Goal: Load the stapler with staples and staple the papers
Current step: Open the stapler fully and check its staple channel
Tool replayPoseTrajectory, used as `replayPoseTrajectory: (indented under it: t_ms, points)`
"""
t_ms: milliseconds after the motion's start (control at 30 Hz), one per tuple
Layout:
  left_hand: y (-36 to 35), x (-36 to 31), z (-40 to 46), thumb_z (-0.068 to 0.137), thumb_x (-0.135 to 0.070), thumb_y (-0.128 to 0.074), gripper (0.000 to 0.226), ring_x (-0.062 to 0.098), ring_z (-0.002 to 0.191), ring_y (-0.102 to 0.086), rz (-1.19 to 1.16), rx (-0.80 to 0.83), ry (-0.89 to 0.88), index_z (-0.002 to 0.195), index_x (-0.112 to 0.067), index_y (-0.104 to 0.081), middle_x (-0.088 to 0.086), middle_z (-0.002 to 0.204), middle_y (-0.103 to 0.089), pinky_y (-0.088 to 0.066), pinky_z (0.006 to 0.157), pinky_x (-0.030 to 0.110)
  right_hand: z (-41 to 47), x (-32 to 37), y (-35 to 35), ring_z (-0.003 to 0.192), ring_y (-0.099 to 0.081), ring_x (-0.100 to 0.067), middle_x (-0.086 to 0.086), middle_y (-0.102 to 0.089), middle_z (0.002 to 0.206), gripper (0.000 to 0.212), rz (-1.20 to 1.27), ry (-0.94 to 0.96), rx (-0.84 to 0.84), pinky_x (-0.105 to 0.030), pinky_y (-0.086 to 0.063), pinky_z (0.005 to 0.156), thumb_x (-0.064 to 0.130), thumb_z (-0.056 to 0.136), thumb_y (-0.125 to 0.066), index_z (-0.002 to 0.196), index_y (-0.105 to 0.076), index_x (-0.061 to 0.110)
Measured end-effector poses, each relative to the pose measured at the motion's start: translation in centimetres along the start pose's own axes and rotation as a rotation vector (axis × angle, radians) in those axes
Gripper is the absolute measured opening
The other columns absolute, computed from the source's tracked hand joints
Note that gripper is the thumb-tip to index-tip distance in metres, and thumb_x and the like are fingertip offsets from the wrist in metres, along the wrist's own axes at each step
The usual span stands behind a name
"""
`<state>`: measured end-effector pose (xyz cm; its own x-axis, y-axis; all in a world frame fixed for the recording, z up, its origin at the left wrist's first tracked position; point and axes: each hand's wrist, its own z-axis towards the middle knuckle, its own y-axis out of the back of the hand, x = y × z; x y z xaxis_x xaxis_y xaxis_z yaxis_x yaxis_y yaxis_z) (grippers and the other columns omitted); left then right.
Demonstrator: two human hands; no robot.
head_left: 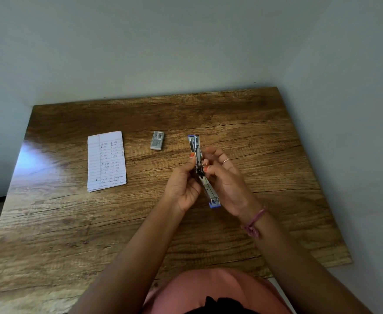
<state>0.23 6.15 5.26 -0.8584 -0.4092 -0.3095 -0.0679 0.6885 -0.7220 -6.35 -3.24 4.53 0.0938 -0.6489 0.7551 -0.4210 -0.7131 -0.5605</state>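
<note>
A blue and silver stapler is held above the wooden table, swung fully open so its two arms form one long line. My left hand grips it around the hinge from the left. My right hand holds it from the right, fingertips pinched at the metal channel near the hinge. Whether staples lie in the channel is too small to tell. A small grey staple box lies on the table left of the stapler. A stack of lined, handwritten papers lies further left.
The table's far edge meets a pale wall, and another wall runs along its right side. A pink bracelet sits on the right wrist. My pink-clothed torso is at the near table edge.
</note>
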Motion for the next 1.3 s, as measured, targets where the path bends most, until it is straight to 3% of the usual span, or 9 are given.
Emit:
replayPoseTrajectory:
  t_ms: [200, 333, 500, 667, 833, 900, 1067, 1167, 1300]
  points:
    - [0.3, -0.2, 0.1, 0.097, -0.016, -0.046, 0.022, 0.012, 0.068, -0.064, 0.038, 0.001, -0.013, 0.101, 0.000, -0.062, 0.009, 0.077, -0.067, -0.057, 0.066, 0.023, -0.5, -1.0, 1.1, 0.125, -0.052, -0.016, -0.004, -0.053, 0.136, 0.016, -0.300, 0.169, 0.057, -0.030, -0.047, 0.097, 0.004, 0.081, -0.057, 0.093, -0.065, 0.010]
    - [0.3, -0.4, 0.0, 0.097, -0.014, -0.046, 0.020, 0.008, 0.059, -0.057, 0.031, -0.004, -0.007, 0.098, -0.002, -0.062, 0.007, 0.073, -0.061, -0.054, 0.054, 0.019, -0.5, -1.2, 2.0, 0.129, -0.049, -0.021, -0.011, -0.045, 0.141, 0.016, -0.449, 0.308, 0.139, -0.032, -0.044, 0.101, 0.001, 0.083, -0.061, 0.096, -0.066, 0.009]
    - [0.7, -0.5, 0.0, 0.096, -0.016, -0.047, 0.021, 0.010, 0.064, -0.060, 0.118, 0.012, -0.006, 0.100, -0.003, -0.063, 0.006, 0.073, -0.067, -0.055, 0.060, 0.022, -0.7, -1.2, 2.6, 0.127, -0.050, -0.022, -0.014, -0.045, 0.140, 0.018, -0.467, 0.322, 0.152, -0.035, -0.044, 0.101, -0.001, 0.085, -0.058, 0.101, -0.065, -0.001]
    - [0.3, -0.4, -0.3, 0.096, -0.012, -0.048, 0.018, 0.007, 0.053, -0.059, 0.076, 0.017, 0.013, 0.099, 0.001, -0.060, 0.008, 0.069, -0.064, -0.054, 0.053, 0.018, -0.5, -1.0, 2.5, 0.119, -0.057, -0.027, -0.014, -0.061, 0.125, 0.020, -0.355, 0.306, -0.014, -0.043, -0.049, 0.095, 0.007, 0.090, -0.055, 0.107, -0.066, 0.002]
    - [0.7, -0.4, -0.2, 0.095, -0.012, -0.051, 0.016, 0.007, 0.051, -0.060, 0.114, -0.013, 0.035, 0.098, 0.000, -0.060, 0.007, 0.066, -0.062, -0.055, 0.050, 0.018, -0.1, 0.6, 2.1, 0.100, -0.068, -0.017, -0.005, -0.071, 0.108, 0.018, -0.565, 0.306, -0.112, -0.033, -0.055, 0.086, 0.007, 0.091, -0.058, 0.107, -0.066, 0.012]
    - [0.8, -0.4, -0.1, 0.095, -0.014, -0.051, 0.015, 0.008, 0.050, -0.059, 0.161, -0.027, 0.021, 0.095, -0.001, -0.060, 0.006, 0.064, -0.060, -0.055, 0.050, 0.018, 0.4, 0.4, 2.1, 0.103, -0.067, -0.018, -0.009, -0.069, 0.111, 0.020, -0.448, 0.224, -0.182, -0.034, -0.054, 0.088, 0.007, 0.093, -0.054, 0.110, -0.064, 0.010]
    - [0.9, -1.0, 0.2, 0.093, -0.021, -0.058, 0.022, 0.010, 0.053, -0.060, 0.546, -0.121, -0.100, 0.093, -0.001, -0.067, 0.004, 0.060, -0.063, -0.052, 0.053, 0.022, 1.0, -0.9, 1.9, 0.095, -0.068, -0.023, -0.018, -0.068, 0.107, 0.030, 0.139, -0.133, -0.245, -0.032, -0.055, 0.086, 0.014, 0.098, -0.043, 0.118, -0.059, -0.002]
    - [1.1, -1.7, 0.7, 0.090, -0.028, -0.062, 0.025, 0.011, 0.052, -0.062, 0.865, -0.215, -0.194, 0.084, -0.004, -0.071, 0.003, 0.060, -0.067, -0.049, 0.053, 0.024, 1.2, -1.7, 1.4, 0.083, -0.069, -0.018, -0.013, -0.070, 0.092, 0.030, 0.279, -0.254, -0.233, -0.033, -0.054, 0.084, 0.015, 0.098, -0.040, 0.109, -0.062, -0.002]
    - [1.4, -2.2, 1.4, 0.088, -0.035, -0.063, 0.028, 0.017, 0.066, -0.068, 1.334, -0.258, -0.433, 0.080, -0.010, -0.073, 0.003, 0.068, -0.072, -0.054, 0.068, 0.031, 1.5, -2.4, 0.7, 0.083, -0.068, -0.017, -0.010, -0.071, 0.088, 0.028, 0.358, -0.315, -0.227, -0.030, -0.056, 0.079, 0.016, 0.098, -0.041, 0.101, -0.065, 0.001]
